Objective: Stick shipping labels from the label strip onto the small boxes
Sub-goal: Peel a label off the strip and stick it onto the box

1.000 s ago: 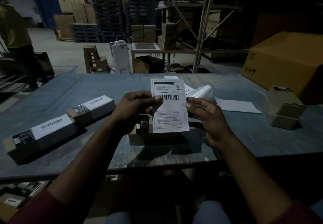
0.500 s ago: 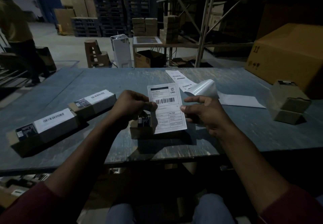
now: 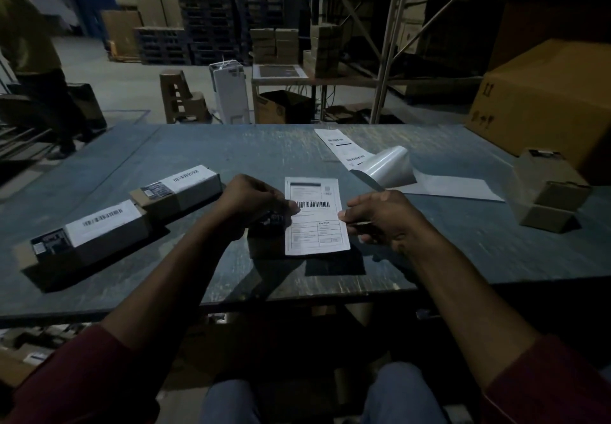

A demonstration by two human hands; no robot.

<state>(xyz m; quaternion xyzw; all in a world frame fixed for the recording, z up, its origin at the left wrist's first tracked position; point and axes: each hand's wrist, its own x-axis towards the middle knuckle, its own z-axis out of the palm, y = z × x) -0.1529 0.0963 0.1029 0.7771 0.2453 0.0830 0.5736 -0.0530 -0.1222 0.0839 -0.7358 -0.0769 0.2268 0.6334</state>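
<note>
White rectangular paper shipping label [image 3: 315, 216] pinched at left edge by left hand [image 3: 251, 204], at right edge by right hand [image 3: 380, 215]. Label held flat over small brown cardboard box [image 3: 267, 235], mostly hidden beneath; contact cannot be told. Box set on grey-blue worn table [image 3: 231, 156] near front edge. Curled white label strip [image 3: 390, 167] lying behind right hand. Two long brown labelled boxes [image 3: 132, 212] placed at left, end to end.
</note>
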